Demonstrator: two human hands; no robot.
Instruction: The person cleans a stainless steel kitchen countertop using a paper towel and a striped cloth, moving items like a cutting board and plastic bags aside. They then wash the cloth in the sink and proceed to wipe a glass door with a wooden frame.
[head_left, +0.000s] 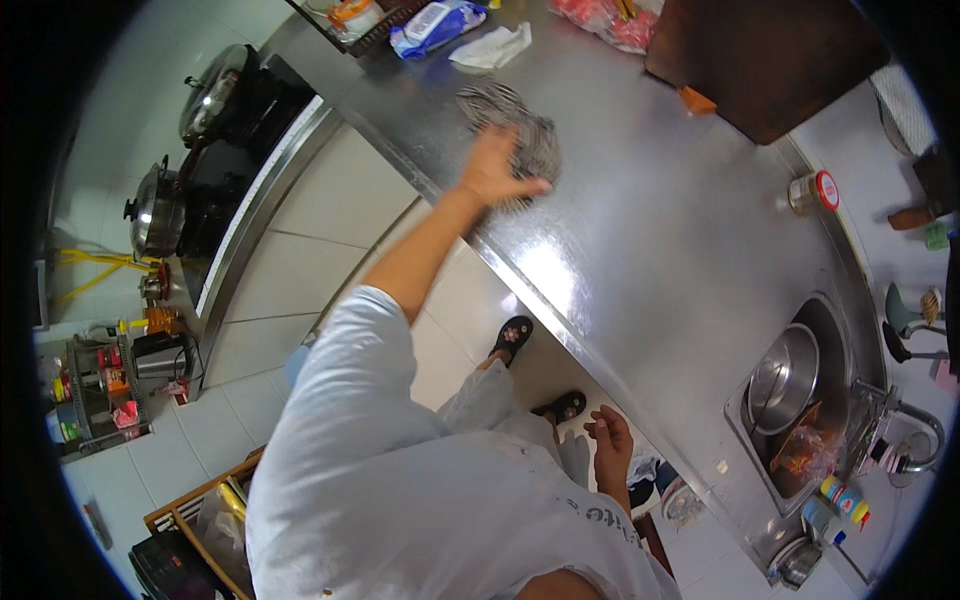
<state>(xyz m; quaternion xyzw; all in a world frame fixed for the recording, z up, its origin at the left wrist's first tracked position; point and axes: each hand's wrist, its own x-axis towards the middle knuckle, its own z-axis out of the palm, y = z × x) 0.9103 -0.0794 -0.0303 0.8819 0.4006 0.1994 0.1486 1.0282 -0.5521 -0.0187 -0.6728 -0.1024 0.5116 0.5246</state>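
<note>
My left hand (496, 163) reaches out over a stainless steel countertop (645, 247). It lies palm down on a crumpled grey striped cloth (536, 146), with the thumb spread to the right at the cloth's near edge. Some fingertips are blurred or lost against the cloth. The cloth lies on the steel and spreads past the hand on the far side. Down by my body, beyond the counter's front edge, my right hand (613, 446) hangs with loosely curled fingers and nothing in it.
Far back are a wipes packet (439, 28), a white tissue (493, 46), a pink plastic bag (611, 22) and a dark board (757, 67). A red-lidded jar (814, 192) lies right. The sink (832, 352) holds a steel bowl (784, 379). Lidded pots (217, 94) stand left.
</note>
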